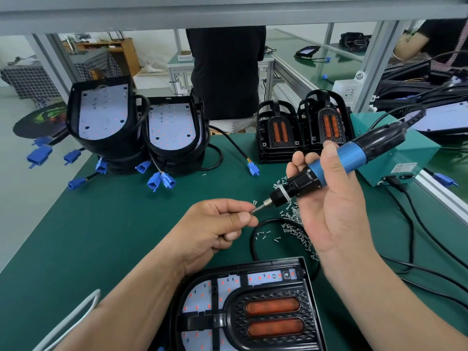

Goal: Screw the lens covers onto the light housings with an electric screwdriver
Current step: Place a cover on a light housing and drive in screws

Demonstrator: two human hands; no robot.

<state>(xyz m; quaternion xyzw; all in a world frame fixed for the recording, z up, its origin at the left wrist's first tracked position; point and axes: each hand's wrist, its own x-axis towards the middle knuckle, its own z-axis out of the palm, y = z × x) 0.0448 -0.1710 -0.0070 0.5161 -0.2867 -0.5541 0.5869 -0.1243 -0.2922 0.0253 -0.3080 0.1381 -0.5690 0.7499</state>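
My right hand [331, 206] grips a blue and black electric screwdriver [336, 163], held in the air and tilted with its bit down to the left. My left hand [215, 226] pinches a small screw against the bit tip [254, 211]. Below both hands, at the near table edge, lies a black light housing [307, 277] with a white LED board. On it sits a black lens cover [268, 317] with two orange lenses. A heap of small screws [295, 224] lies loose on the green mat under my right hand.
Two stacks of open housings [106, 122] with blue connectors [162, 181] stand at the back left. Stacked lens covers [301, 133] stand at the back right. A teal power box [395, 158] with black cables is on the right. A person in black stands behind the table.
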